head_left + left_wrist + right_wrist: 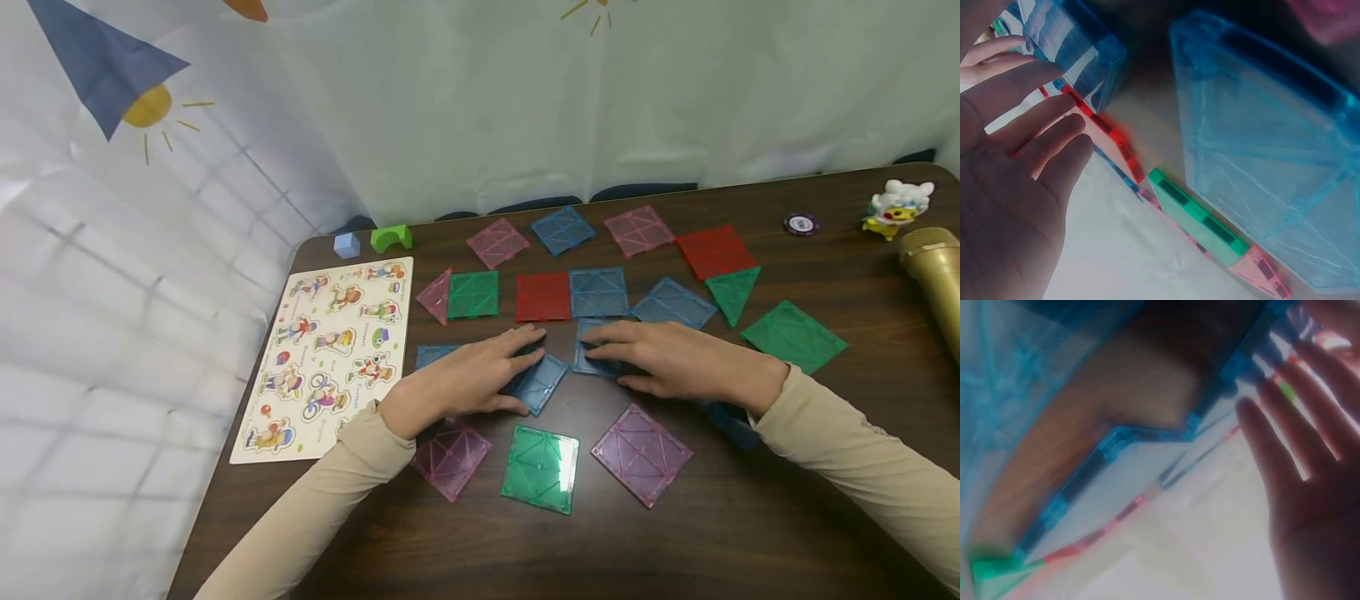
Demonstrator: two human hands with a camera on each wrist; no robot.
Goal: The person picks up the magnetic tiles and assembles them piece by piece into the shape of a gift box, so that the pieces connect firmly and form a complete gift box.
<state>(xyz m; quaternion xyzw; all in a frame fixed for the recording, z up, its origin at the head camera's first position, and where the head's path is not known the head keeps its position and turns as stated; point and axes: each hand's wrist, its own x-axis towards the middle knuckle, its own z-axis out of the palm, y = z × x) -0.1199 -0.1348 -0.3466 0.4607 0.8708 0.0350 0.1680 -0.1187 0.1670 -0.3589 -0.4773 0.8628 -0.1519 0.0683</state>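
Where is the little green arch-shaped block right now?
In the head view, the green arch-shaped block sits at the table's far left, beside a pale blue cube, just beyond the wooden picture puzzle board.

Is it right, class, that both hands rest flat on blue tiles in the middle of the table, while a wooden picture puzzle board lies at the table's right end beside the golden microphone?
Not quite. The puzzle board lies at the table's left end, far from the golden microphone on the right. The head view shows this. The left hand and right hand do rest flat on blue tiles.
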